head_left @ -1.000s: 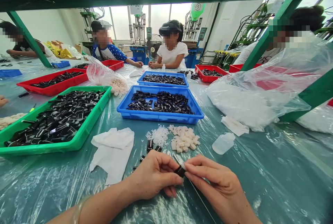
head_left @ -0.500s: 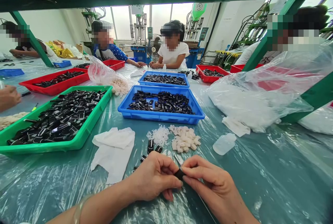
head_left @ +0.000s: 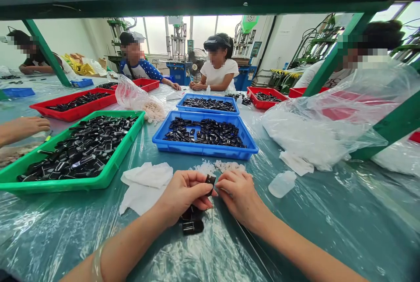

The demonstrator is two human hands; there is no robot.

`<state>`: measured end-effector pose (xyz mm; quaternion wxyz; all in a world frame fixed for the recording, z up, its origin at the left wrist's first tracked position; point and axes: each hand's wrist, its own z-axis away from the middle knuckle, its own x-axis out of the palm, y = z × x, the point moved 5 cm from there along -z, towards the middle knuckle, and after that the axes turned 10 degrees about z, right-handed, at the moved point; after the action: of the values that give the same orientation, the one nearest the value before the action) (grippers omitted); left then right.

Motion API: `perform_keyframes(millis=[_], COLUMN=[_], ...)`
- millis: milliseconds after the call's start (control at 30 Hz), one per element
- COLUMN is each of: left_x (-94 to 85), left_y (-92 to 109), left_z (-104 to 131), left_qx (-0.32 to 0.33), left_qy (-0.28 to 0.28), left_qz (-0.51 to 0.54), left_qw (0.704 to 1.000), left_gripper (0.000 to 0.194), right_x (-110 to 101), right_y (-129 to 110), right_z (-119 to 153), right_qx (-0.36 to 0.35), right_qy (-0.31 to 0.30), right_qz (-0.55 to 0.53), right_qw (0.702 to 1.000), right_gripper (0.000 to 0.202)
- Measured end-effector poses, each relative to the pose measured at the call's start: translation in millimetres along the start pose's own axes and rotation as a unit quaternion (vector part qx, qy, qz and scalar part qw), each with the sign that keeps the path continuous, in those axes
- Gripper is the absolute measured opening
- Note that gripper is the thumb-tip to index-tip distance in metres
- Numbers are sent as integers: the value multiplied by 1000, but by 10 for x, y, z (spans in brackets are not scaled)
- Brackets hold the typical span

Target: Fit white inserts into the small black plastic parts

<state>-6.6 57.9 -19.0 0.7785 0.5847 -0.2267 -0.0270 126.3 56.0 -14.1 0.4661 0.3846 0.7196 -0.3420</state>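
My left hand (head_left: pixel 185 192) pinches a small black plastic piece (head_left: pixel 211 180) with a pale mark on its face, tilted up between thumb and fingers. Close to its right is my right hand (head_left: pixel 241 196), fingers curled and drawn together; what they hold, if anything, is hidden. Beyond my right hand the beige pieces (head_left: pixel 229 166) are partly covered, beside a small heap of white bits (head_left: pixel 206 167). Another black piece (head_left: pixel 193 227) lies on the table below my left hand, with more partly hidden behind it. A crumpled white cloth (head_left: pixel 147 176) is left of my left hand.
Blue trays (head_left: pixel 205 154) of black pieces stand ahead, and a green tray (head_left: pixel 108 176) of them at left. A translucent bottle (head_left: pixel 282 184) lies at right, near a large plastic bag (head_left: pixel 315 129). A co-worker's hand (head_left: pixel 28 129) reaches in at left. Green frame posts (head_left: pixel 337 57) flank the table.
Both hands have moved forward and slightly apart; the right has left the black piece, which the left still holds, now raised. The co-worker's hand at left has moved right. The view has tilted up slightly.
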Motion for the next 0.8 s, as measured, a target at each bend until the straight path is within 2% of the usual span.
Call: perform_keyframes(millis=[233, 333, 433, 567, 700, 733, 800], left_x=[14, 26, 33, 40, 116, 137, 174], left_y=[-34, -43, -52, -86, -141, -157, -192], left_z=[-13, -20, -15, 3, 32, 40, 52], left_qx=[-19, -29, -28, -33, -50, -54, -66], left_qy=[-22, -27, -33, -34, -69, -78, -88], left_qz=[69, 84, 79, 43, 18, 8, -13], left_qw=[997, 996, 996, 998, 996, 995, 994], left_gripper=[35, 38, 37, 24, 24, 25, 26], right_x=[289, 321, 290, 36, -330, -397, -448], right_y=[-30, -51, -65, -16, 49, 60, 90], right_z=[-178, -207, -202, -104, 78, 124, 211], right_qx=[20, 5, -4, 10, 12, 16, 62], right_qy=[-70, -86, -83, -48, -45, -49, -75], right_qz=[135, 143, 116, 30, -101, -152, -322], right_qw=[988, 986, 990, 998, 994, 987, 942], right_gripper=[12, 15, 9, 18, 21, 23, 22])
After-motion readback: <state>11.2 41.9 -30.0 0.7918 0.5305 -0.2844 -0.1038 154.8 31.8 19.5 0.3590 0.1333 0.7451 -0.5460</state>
